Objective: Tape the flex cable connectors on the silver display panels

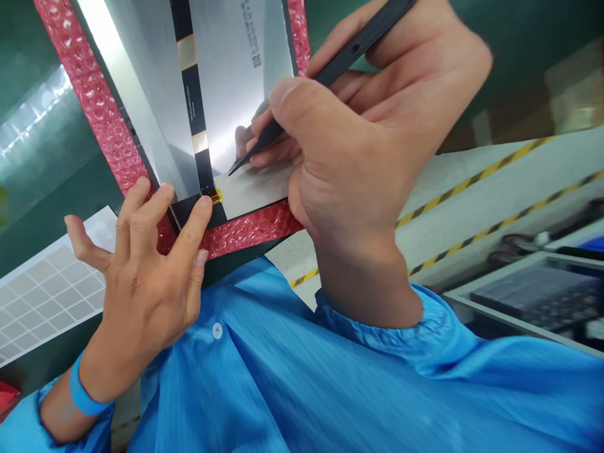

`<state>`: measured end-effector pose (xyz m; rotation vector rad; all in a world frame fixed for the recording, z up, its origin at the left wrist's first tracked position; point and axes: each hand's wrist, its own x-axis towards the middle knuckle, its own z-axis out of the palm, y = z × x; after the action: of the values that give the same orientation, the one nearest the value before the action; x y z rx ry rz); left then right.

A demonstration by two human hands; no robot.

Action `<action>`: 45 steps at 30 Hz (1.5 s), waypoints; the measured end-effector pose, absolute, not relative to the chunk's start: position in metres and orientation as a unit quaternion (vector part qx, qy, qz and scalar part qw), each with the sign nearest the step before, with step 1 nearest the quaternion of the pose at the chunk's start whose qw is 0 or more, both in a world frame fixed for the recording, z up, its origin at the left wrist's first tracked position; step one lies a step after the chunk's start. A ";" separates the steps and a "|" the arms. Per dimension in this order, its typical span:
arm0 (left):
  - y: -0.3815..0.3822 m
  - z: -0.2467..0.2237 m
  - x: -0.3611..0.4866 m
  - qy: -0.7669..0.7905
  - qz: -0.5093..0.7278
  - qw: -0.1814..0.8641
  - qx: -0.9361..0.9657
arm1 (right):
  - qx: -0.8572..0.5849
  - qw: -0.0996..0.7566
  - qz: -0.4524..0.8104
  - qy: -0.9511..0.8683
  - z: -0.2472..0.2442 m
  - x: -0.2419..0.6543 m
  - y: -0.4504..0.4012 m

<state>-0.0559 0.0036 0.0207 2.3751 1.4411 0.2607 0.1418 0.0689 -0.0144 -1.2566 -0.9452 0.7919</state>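
A silvery flat panel [240, 113] lies on pink bubble wrap [101, 119]. Down its length runs a black flex strip [192, 94], ending near the panel's lower edge beside a small gold-yellow connector [217, 196]. The index fingertip of my left hand [146, 264] presses at that connector, while its other fingers spread over the panel's edge and the wrap. My right hand [349, 138] grips black pointed tweezers [337, 63], whose tip hovers over or touches the panel just right of the strip; contact is unclear.
A white sheet with a grid of grey squares [56, 283] is at the left on the green surface [28, 239]. Yellow-black striped tape [472, 179] marks the floor at right, beside a grey-framed bin or cart [500, 267]. Something red [7, 396] shows at lower left.
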 end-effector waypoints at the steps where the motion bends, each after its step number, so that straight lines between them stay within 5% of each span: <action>1: 0.004 0.022 -0.057 0.507 0.090 0.171 0.840 | -0.544 0.640 0.352 -0.413 -0.015 0.142 0.068; 14: 0.005 0.017 -0.049 0.509 0.063 0.142 0.846 | -0.590 0.594 0.396 -0.377 -0.024 0.146 0.068; 25: 0.001 0.015 -0.091 0.431 0.136 0.223 0.864 | -0.574 0.631 0.390 -0.348 -0.035 0.143 0.074; 30: -0.036 0.011 -0.133 0.489 0.222 0.145 0.831 | -0.561 0.642 0.386 -0.352 -0.036 0.145 0.076; 37: -0.083 0.002 -0.187 0.620 0.192 0.041 0.760 | -0.549 0.674 0.343 -0.357 -0.012 0.117 0.059; 45: -0.083 -0.003 -0.171 0.666 0.203 0.058 0.715 | -0.481 0.526 0.512 -0.479 -0.008 0.042 0.035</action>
<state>-0.1715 -0.0831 -0.0030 2.1679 2.0199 0.6155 0.0424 0.0353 -0.0077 -1.1503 -1.1451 1.2248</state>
